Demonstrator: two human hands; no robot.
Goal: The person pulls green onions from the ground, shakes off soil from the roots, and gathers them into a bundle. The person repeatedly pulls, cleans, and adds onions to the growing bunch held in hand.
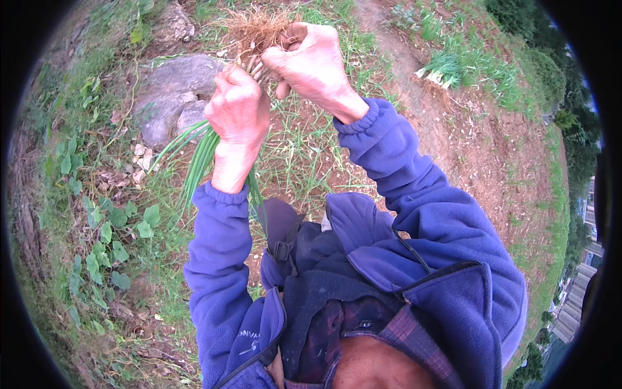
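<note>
My left hand [238, 109] is closed around a bunch of green onions [201, 158], whose long green leaves hang down beside my wrist. The pale stems come out above that fist, and a tangle of brown roots [255, 29] spreads at the top. My right hand [313, 65] is at the root end, with thumb and fingers bent against the stems and roots. Its fingertips are partly hidden, so whether they pinch a root or a stem cannot be told.
A large grey rock [170, 92] lies on the ground at the left. Another bunch of green onions [442, 73] rests on the soil at upper right, beside growing green plants [505, 85]. Broad-leaved plants [104, 233] grow at lower left.
</note>
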